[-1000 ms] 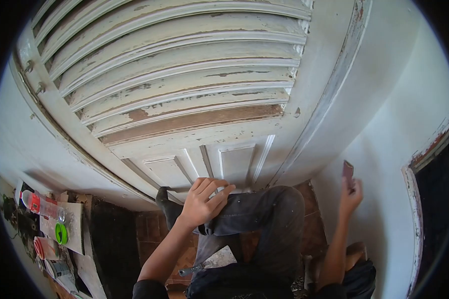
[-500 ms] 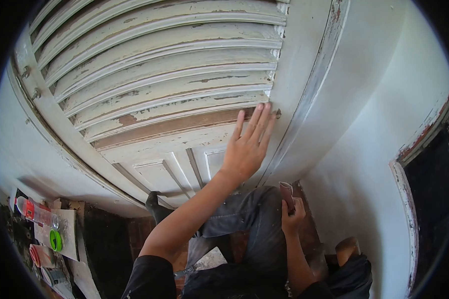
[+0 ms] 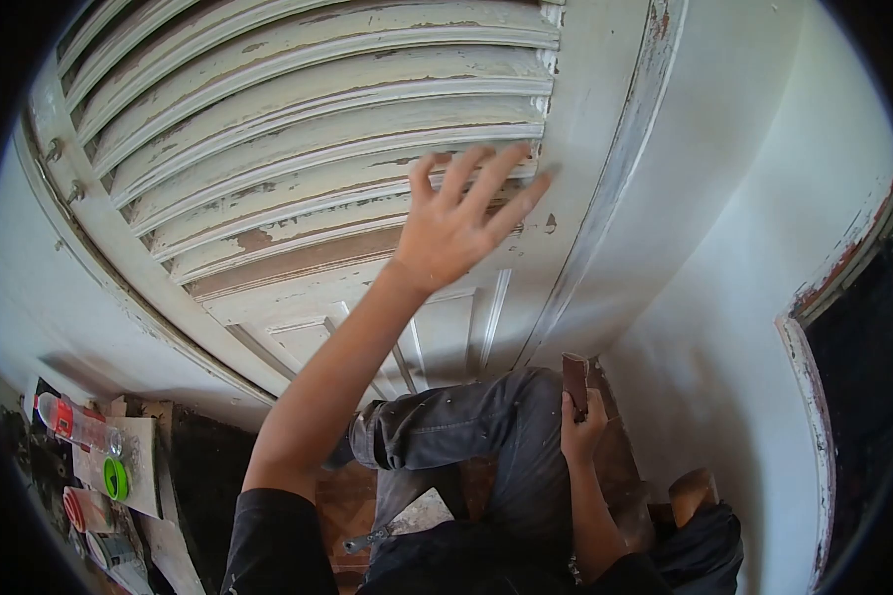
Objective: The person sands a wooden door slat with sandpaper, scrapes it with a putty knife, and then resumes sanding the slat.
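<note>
My left hand (image 3: 453,223) reaches up in front of the louvered door (image 3: 367,268), its fingers spread and slightly curled over the lower slats at their right end. Nothing is in it. Old white paint flakes off the slats, and brown wood shows along the bottom one. Beside my bent knee, my right hand (image 3: 583,428) grips a folded piece of brown sandpaper (image 3: 574,377), which sticks up above the fingers. A putty knife (image 3: 417,516) with a wide, paint-smeared blade lies at my lap.
To the left, a cluttered surface carries a clear plastic bottle (image 3: 81,426) with a red label, a bright green ring (image 3: 115,478) and a red-rimmed container (image 3: 75,509). A white wall (image 3: 704,327) and a dark opening with a peeling frame (image 3: 806,397) stand at right.
My left hand has moved up and left from the bottom slat, its fingers spreading wider. My foot has dropped away from the door. The sandpaper in my right hand has turned slightly.
</note>
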Available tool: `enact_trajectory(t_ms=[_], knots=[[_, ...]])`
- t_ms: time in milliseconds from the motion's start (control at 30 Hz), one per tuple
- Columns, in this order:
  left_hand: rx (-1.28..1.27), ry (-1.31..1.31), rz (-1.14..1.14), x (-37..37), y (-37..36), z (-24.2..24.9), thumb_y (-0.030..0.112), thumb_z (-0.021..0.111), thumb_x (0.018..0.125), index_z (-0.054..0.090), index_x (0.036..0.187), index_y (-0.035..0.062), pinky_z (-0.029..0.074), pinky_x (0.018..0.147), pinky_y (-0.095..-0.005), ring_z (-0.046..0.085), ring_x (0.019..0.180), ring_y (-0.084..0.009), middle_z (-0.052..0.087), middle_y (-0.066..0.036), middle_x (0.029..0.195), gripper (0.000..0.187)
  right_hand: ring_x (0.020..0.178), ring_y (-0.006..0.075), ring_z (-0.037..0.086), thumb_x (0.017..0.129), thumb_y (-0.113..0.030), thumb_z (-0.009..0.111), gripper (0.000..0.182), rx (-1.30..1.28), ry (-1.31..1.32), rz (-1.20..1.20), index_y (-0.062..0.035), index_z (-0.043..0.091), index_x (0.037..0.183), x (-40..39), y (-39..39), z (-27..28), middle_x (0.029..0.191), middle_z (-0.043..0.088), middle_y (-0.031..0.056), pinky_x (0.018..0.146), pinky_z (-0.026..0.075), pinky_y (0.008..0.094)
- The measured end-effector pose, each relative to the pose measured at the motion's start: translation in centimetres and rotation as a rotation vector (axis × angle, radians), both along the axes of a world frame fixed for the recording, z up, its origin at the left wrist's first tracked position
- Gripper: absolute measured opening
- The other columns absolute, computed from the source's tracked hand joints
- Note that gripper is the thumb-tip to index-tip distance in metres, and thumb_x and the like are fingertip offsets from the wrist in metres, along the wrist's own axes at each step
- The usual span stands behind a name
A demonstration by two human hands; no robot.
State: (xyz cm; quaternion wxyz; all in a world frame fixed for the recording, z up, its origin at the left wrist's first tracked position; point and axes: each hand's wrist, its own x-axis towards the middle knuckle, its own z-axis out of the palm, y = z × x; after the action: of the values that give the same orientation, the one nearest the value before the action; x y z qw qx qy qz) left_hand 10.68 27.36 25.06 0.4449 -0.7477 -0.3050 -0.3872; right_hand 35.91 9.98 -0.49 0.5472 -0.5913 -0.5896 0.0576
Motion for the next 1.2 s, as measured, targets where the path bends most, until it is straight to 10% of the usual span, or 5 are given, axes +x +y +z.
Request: enact_trajectory(t_ms=[267, 633, 800, 900, 1200], knots=[[0.034, -0.068, -0.041, 1.5, 1.4, 2.6, 0.055, 0.086, 0.057, 0.057, 0.149, 0.0427, 0.027, 0.117, -0.0623, 0.039, 0.147, -0.0327, 0.048, -0.003, 0.154, 0.097, 0.067, 0.0171, 0.053, 0.097, -0.010, 0.073, 0.015, 0.016, 0.017, 0.001, 0.0015, 0.063, 0.096, -0.1, 0.0, 0.0, 0.084, 0.057, 0.0074, 0.061, 0.043, 0.0321], [-0.275, 0.233, -0.404, 5.0, -3.4, -8.0, 0.038, 0.077, 0.084, 0.052, 0.154, 0.0226, 0.038, 0.118, -0.0605, 0.045, 0.146, -0.0361, 0.048, -0.012, 0.158, 0.076, 0.068, 0.0260, 0.056, 0.096, -0.010, 0.074, 0.015, 0.051, -0.116, 0.056, 0.0012, 0.064, 0.094, -0.6, -1.4, 0.8, 0.083, 0.059, 0.0111, 0.064, 0.046, 0.0357], [-1.012, -0.136, -0.550, -1.4, -13.0, -14.3, 0.034, 0.082, 0.083, 0.063, 0.140, 0.0159, 0.051, 0.100, -0.0461, 0.062, 0.121, -0.0335, 0.063, -0.013, 0.133, 0.063, 0.070, 0.0206, 0.059, 0.098, -0.015, 0.074, 0.018, -0.146, -0.001, 0.412, 0.0017, 0.066, 0.096, -6.5, -4.9, 4.6, 0.082, 0.062, 0.0086, 0.066, 0.047, 0.0329], [-1.225, -0.488, -0.419, -8.9, -16.3, -20.7, 0.027, 0.084, 0.087, 0.075, 0.113, 0.0083, 0.057, 0.080, -0.0351, 0.072, 0.087, -0.0253, 0.074, -0.009, 0.102, 0.033, 0.079, 0.0089, 0.061, 0.103, -0.021, 0.070, 0.023, -0.577, 0.792, 0.653, -0.0002, 0.071, 0.113, -9.8, -7.2, 1.0, 0.087, 0.067, 0.0002, 0.071, 0.049, 0.0282], [-0.925, -1.678, 0.064, -22.2, -36.4, -26.0, 0.017, 0.079, 0.098, 0.066, 0.097, 0.0040, 0.051, 0.072, -0.0236, 0.061, 0.082, -0.0070, 0.063, 0.003, 0.088, 0.018, 0.104, 0.0287, 0.068, 0.090, -0.015, 0.081, 0.028, -0.448, -0.110, 1.373, -0.0062, 0.075, 0.115, -16.5, -10.3, 4.1, 0.116, 0.071, 0.0101, 0.092, 0.054, 0.0407]])
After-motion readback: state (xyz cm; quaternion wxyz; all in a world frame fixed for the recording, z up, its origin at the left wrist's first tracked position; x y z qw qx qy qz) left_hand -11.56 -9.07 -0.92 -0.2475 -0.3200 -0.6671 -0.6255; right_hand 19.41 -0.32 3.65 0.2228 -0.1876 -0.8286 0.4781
